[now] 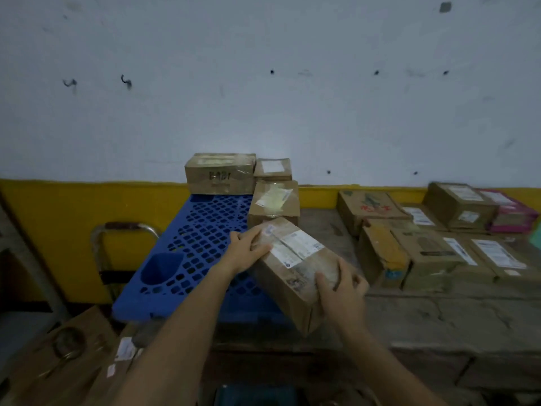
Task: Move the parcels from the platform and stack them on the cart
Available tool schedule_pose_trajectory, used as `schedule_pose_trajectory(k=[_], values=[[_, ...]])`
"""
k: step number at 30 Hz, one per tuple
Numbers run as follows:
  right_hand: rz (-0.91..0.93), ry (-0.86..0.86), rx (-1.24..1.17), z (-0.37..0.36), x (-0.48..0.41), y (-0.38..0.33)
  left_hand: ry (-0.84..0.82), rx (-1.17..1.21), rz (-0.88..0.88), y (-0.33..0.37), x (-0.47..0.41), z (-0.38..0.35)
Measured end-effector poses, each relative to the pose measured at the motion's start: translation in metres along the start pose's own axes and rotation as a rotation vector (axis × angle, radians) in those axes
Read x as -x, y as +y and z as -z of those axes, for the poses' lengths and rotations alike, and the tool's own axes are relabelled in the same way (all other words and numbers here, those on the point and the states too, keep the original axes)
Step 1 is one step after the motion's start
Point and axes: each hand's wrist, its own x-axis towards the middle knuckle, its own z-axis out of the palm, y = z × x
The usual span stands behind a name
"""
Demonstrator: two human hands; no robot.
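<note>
I record both hands gripping one taped parcel (295, 268): the left hand (248, 250) is curled over its far end, the right hand (342, 291) round its near corner. The parcel is held tilted where the blue cart (199, 238) meets the worktop (409, 312). Other boxes (221, 172) stand at the cart's far end.

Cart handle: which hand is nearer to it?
Left. The left hand grips the parcel at its far end, over the blue deck, right of the handle. The right hand grips the near end, farther right.
</note>
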Motion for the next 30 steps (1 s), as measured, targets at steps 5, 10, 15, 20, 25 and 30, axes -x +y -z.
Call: schedule_pose_trajectory(k=[5,10,15,20,25,30], values=[[-0.042,0.077,0.045,-0.019,0.018,-0.014,0.025,0.037,-0.072,-0.010,-0.021,0.008],[0.008,0.136,0.259,-0.048,0.040,-0.022,0.085,-0.099,-0.129,-0.008,-0.034,0.019],[0.080,0.083,0.201,-0.066,0.038,-0.025,0.097,-0.122,-0.121,-0.002,-0.042,0.017],[0.113,0.063,0.187,-0.065,0.026,-0.023,0.118,-0.122,-0.094,-0.006,-0.051,0.014],[0.147,0.034,0.178,-0.059,0.018,-0.020,0.109,-0.150,-0.087,-0.004,-0.054,0.014],[0.238,0.072,0.195,-0.033,-0.001,-0.020,0.130,-0.250,-0.109,0.016,-0.052,0.022]])
